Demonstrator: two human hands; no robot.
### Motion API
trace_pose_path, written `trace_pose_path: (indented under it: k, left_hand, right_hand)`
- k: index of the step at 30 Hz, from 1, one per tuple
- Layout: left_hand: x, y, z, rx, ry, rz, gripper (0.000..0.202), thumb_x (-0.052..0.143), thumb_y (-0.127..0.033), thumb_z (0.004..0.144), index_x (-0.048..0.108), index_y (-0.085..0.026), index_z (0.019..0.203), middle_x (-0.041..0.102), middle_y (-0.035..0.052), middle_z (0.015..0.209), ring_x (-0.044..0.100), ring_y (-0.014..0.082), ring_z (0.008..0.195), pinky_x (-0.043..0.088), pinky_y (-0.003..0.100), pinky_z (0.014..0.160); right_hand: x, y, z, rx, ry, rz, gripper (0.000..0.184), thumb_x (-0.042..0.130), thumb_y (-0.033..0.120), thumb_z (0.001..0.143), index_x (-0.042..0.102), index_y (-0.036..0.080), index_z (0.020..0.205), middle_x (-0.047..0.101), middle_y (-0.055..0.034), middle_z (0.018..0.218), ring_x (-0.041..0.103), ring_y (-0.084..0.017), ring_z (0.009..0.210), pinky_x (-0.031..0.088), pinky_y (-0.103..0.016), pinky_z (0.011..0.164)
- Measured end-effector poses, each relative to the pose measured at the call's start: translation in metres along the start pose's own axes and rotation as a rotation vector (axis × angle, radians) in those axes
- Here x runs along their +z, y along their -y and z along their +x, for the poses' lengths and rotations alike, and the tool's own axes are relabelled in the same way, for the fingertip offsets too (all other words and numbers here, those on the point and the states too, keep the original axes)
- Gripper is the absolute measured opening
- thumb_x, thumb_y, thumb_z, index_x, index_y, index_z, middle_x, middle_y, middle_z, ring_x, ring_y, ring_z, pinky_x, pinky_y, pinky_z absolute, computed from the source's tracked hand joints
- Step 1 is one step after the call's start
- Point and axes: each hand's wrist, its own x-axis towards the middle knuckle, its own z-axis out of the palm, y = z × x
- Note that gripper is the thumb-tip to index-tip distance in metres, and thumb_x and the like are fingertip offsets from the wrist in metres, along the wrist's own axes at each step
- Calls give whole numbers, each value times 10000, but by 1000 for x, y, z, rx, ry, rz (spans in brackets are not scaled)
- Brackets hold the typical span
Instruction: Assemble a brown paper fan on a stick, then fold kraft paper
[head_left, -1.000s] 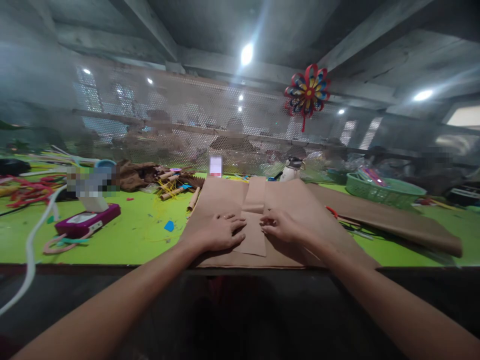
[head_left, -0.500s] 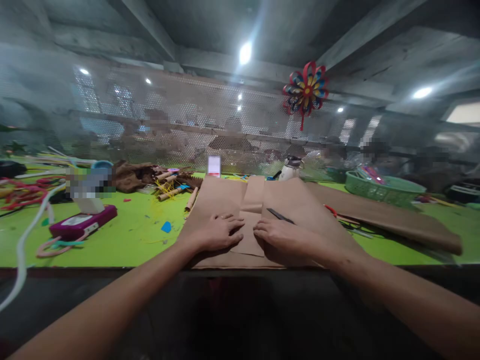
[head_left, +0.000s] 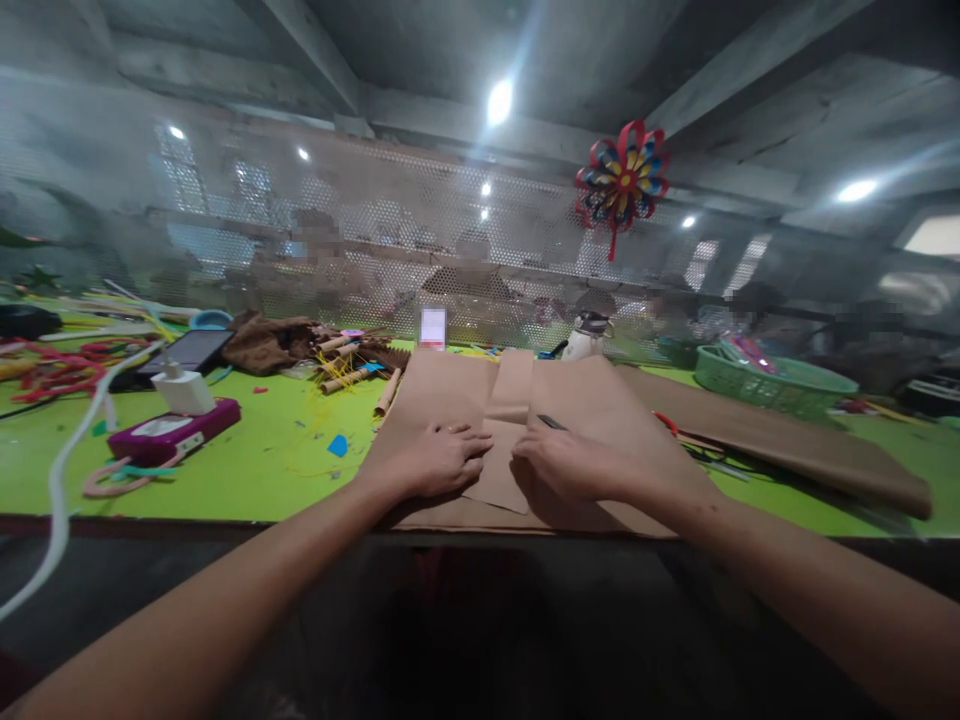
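Observation:
Large brown kraft paper [head_left: 442, 390] lies on the bench in front of me. Over its middle are a smaller brown paper piece [head_left: 504, 470] and, beyond that, a folded strip [head_left: 513, 385]. My left hand [head_left: 446, 460] rests flat with fingers stretched, fingertips on the left side of the smaller piece. At that piece's right edge, my right hand [head_left: 562, 462] has its fingers bent and close together, tips down; what is between them is hidden. A dark slim tool [head_left: 552, 422] shows just beyond the right hand, partly covered by it.
A purple power strip [head_left: 176, 432] with a white charger and a phone [head_left: 187, 352] are at left. Paper rolls and yellow strings [head_left: 345, 370] lie behind. To the right are folded brown paper [head_left: 780, 425], red-handled scissors [head_left: 664, 424] and a green basket [head_left: 772, 382].
My right hand has risen at the knuckles and its fingers have bent, covering more of the dark tool. The left hand stays on the paper. The view has shifted slightly.

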Motion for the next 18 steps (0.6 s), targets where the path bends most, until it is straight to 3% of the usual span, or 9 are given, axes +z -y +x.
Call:
trace_pose_path:
  k: [3,7,10,13,16,18]
  left_hand:
    - [2,0,0,-2,-12,11,513,240,-453,939,386,-280,1399,381,8,1475,319,245,1349,238,419,1070]
    - [4,0,0,-14,-27,13,509,240,-455,937,395,-290,1393,389,3,1470,323,250,1345,240,430,1064]
    - [5,0,0,-10,-38,8,509,244,-452,936,397,-286,1392,392,0,1469,317,247,1348,237,428,1067]
    - [4,-1,0,-10,-39,4,512,242,-453,936,397,-277,1391,396,9,1467,317,248,1347,241,432,1064]
    - [2,-2,0,-14,-31,-1,504,246,-451,936,410,-283,1382,396,13,1467,325,253,1342,251,442,1054]
    - [1,-3,0,-12,-22,-4,499,251,-450,935,408,-291,1381,388,9,1471,327,259,1341,257,455,1046]
  right_hand:
    - [1,-7,8,99,-58,71,213,448,158,871,629,125,763,647,-102,743,538,-163,672,355,-254,605]
    - [9,-19,15,112,-66,189,200,537,209,825,609,138,653,604,-26,602,479,-112,546,330,-217,527]
    - [15,-28,14,105,-97,252,148,540,182,811,643,135,716,627,-16,640,507,-113,577,359,-209,544]
    - [20,-28,7,138,-157,276,182,501,174,843,668,116,885,672,-60,761,559,-141,647,408,-236,589]
    - [20,-10,-7,118,-230,265,203,493,212,869,658,127,952,674,-100,889,582,-183,786,441,-288,701]
    - [18,6,-17,-8,-270,227,191,483,253,893,648,162,925,659,-86,909,567,-190,856,435,-304,781]
